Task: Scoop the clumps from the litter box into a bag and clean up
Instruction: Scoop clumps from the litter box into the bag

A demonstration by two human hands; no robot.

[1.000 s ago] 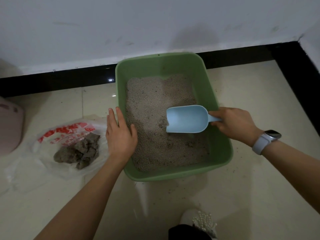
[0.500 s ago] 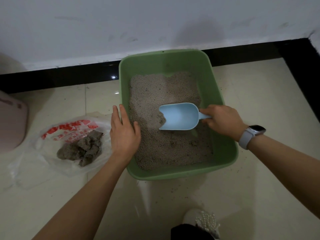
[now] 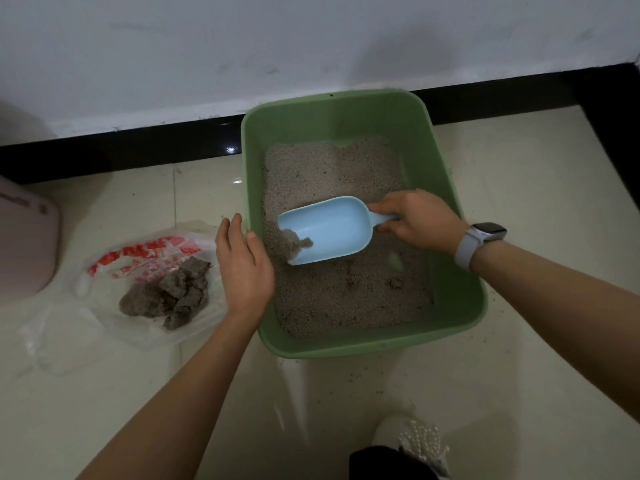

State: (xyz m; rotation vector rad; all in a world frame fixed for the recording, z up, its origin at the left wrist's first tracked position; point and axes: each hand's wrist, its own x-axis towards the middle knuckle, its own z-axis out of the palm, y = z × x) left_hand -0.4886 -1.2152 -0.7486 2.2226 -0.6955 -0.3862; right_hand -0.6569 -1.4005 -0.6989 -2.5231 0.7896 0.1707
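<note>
Tiled floor (image 3: 519, 202): R hand (image 3: 420, 221) gripping scoop (image 3: 325, 230) has pushed left, litter now inside; L hand (image 3: 244, 271) flat on litter box (image 3: 453, 202) rim.

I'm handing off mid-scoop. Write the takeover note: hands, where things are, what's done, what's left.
Right hand: grip on the handle of the light blue plastic scoop, mouth in the grey litter, a little litter inside.
Left hand: fingers straight, resting on the left rim of the green plastic litter box.
Done: several grey clumps lie on the clear plastic bag with red print, left of the box.
Left: lift this scoopful to the bag, check for more clumps, sweep the scattered grains.
</note>
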